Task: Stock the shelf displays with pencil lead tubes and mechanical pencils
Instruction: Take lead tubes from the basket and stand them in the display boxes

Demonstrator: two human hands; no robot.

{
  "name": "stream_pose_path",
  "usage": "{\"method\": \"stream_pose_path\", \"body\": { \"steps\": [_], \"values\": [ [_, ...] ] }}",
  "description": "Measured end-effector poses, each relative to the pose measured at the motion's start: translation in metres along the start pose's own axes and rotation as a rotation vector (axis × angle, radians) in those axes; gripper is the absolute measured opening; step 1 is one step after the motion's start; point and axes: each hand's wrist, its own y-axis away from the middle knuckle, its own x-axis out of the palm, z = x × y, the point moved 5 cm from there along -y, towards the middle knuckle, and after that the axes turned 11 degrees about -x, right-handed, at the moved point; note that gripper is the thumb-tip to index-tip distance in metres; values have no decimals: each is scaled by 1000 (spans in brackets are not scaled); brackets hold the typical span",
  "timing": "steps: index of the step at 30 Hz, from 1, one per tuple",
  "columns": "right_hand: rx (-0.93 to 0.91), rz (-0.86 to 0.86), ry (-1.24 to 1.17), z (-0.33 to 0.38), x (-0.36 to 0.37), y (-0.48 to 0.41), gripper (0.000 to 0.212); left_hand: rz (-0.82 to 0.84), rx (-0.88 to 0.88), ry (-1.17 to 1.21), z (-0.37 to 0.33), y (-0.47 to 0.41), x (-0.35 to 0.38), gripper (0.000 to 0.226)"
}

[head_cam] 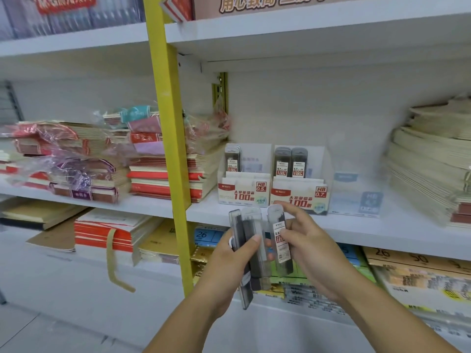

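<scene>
Carefully now: your left hand is wrapped round a bundle of several lead tubes, thumb across the front. The tubes sit at uneven heights, and one sticks out low below the palm. That loose fan is the main risk, I judge: slacken the fingers while you reach and the low one could slide out and drop.

Your right hand pinches a single tube between thumb and fingers, just beside the bundle and in front of the shelf edge. Its label seems to read 0.5, though part is covered, so check it before placing. The two boxes look nearly alike, and your right hand hovers nearer the 0.7 box than the 0.5 box. A misfiled tube is the likelier error. Both boxes look light, so a hard push might shove one back or tip it.

As for contents, the 0.5 stock stands upright at the left side of its box, with the rest showing bare. The 0.7 stock stands in two files side by side. A third box to the right is too blurred to tell what it holds.
</scene>
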Motion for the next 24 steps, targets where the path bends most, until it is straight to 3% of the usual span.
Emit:
{"method": "stream_pose_path", "body": {
  "steps": [5,16,24],
  "values": [
    [-133,-135,184,16,-13,-2,42,-68,-32,11,2,1,-3,19],
    [-217,-101,219,40,-15,-16,47,-41,2,82,-28,-7,-3,24],
    [-414,-182,368,114,-32,-76,38,-79,101,177,-60,-20,-19,21]
  ]
}}
